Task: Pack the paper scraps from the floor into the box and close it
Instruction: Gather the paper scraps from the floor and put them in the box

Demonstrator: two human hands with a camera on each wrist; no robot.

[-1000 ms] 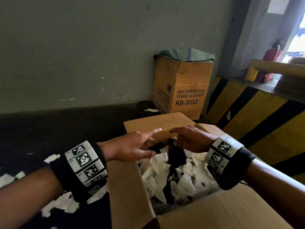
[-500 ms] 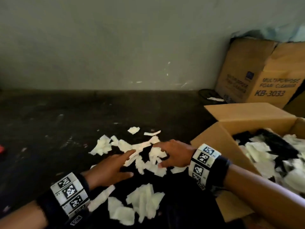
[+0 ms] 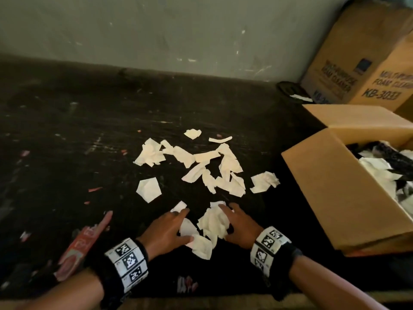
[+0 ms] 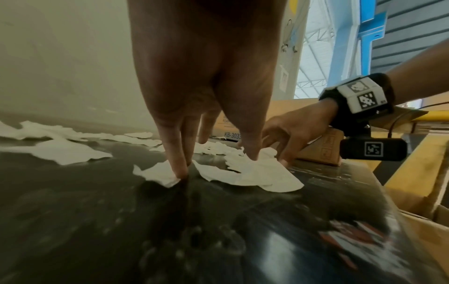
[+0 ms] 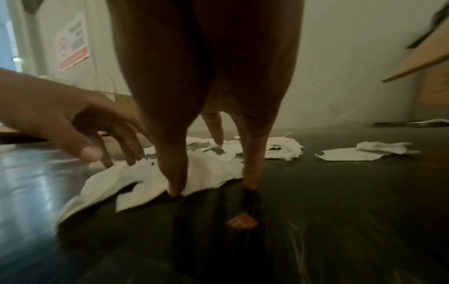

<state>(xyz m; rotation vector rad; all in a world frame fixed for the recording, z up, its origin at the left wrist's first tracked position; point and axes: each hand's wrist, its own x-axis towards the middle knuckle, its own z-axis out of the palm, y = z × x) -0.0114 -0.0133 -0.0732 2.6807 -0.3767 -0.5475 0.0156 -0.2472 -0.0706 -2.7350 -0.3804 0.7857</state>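
Scraps (image 3: 210, 222) lie in a small heap on the dark floor (image 3: 78, 130) between both hands, with a looser scatter (image 3: 196, 162) beyond, toward the wall. A second ago both hands were over the box (image 3: 330, 193), which sits open to the right, already part filled with white paper; half a second ago they were down among the far scraps. Now they have drawn back and raked a clump together, so another load looks about ready to lift, though plenty of paper is left and the flaps remain up.

The left hand (image 3: 166, 231) is spread, fingers (image 4: 178, 163) straight and tips pressing paper to the floor. The right hand (image 3: 240, 227) is likewise spread, its fingertips (image 5: 176, 184) planted on the heap's edge. Neither grip pinches or encloses anything yet; they only bracket the pile from each side.
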